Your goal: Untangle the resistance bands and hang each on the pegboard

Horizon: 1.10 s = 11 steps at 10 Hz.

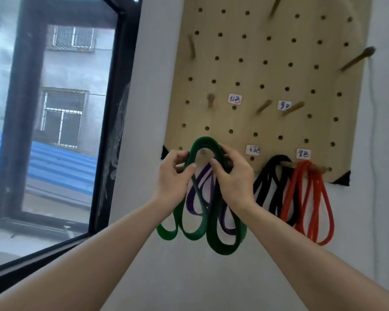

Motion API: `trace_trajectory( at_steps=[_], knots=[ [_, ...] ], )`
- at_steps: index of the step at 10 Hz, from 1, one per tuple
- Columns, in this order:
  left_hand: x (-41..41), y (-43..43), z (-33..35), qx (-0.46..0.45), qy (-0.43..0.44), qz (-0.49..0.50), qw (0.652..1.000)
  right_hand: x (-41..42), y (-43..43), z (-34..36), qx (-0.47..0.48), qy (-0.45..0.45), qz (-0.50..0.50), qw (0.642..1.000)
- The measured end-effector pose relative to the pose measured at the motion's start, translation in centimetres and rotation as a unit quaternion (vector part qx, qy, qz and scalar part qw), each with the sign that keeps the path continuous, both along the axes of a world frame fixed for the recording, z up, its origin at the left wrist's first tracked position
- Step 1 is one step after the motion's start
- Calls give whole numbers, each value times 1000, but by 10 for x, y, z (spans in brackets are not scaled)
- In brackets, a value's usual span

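Your left hand (175,176), right hand (234,178): each grip pinches wide dark-green rubber band loop (203,142) before tan wooden pegboard (276,75); purple rubber band (189,199) behind.

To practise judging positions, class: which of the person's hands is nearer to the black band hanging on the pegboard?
Right. The right hand grips the green band just beside the black band; the left hand holds its far side, farther left.

Both bare forearms reach up and forward, wrists level, hands close together. The left hand (173,176) and right hand (234,178) each pinch the green band (203,141) with curled fingers, thumbs facing.
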<state>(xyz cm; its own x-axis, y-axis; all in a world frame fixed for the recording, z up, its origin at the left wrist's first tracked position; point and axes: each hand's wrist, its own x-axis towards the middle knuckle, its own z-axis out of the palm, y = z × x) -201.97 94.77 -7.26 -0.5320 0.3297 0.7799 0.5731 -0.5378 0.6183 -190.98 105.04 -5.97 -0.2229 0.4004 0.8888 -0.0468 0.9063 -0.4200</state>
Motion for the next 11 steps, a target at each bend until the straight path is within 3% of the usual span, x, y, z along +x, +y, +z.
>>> trace_trajectory(
  at_steps=[4,6,8,9,11],
  knots=[
    [-73,79,25,-35,15,39,999,-65,46,2,50,-50,-125,990],
    [-102,99,17,-55,87,62,993,-76,63,7,86,-77,-178,977],
    [-106,97,9,-151,158,128,967,-72,66,12,85,-156,-266,947],
    [-100,84,4,-203,148,115,961,-63,62,6,79,-193,-267,941],
    [-77,41,-16,-216,123,105,963,-18,44,-29,44,-245,-198,948]
  ],
)
